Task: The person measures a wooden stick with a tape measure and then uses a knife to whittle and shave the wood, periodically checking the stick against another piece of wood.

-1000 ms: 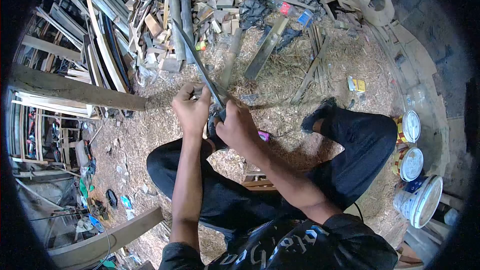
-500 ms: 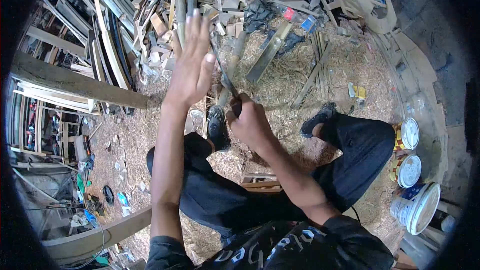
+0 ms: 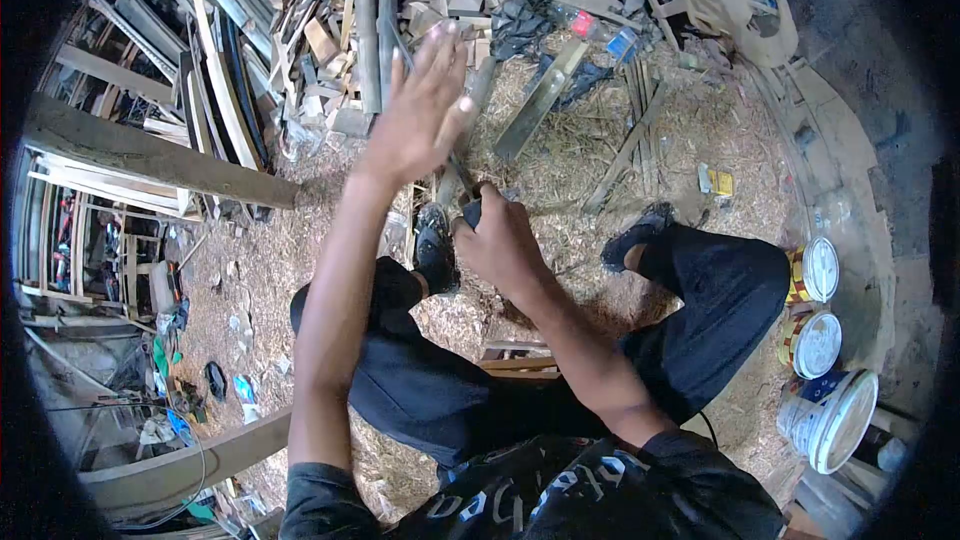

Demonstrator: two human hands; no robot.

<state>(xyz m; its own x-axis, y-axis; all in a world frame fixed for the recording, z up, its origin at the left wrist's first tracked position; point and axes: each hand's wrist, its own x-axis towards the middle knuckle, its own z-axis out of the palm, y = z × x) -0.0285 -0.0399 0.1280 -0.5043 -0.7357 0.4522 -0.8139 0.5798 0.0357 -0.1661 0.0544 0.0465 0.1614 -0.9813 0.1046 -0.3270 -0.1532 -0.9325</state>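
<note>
My left hand (image 3: 422, 115) is raised in front of me, fingers stretched and the thumb apart. It overlaps the long thin blade of a dark-handled tool (image 3: 462, 176) and hides much of it. Around that tool's handle, my right hand (image 3: 498, 240) is closed, above the floor between my knees. The blade points away from me and to the left, seen almost edge-on; I cannot tell whether it is a knife or a file. Short wooden pieces (image 3: 518, 364) lie low between my legs.
Offcuts (image 3: 465, 2) are heaped ahead, with a channel-shaped wooden piece (image 3: 540, 105) nearer. A thick beam (image 3: 150, 155) juts in from the left, and another beam (image 3: 200, 468) lies lower left. Lidded buckets (image 3: 845, 422) stand at right. Wood shavings (image 3: 560, 205) cover the floor.
My left hand has shifted to the right and covers more of the blade. My right hand stays nearly in place, with the tool's blade turned slightly.
</note>
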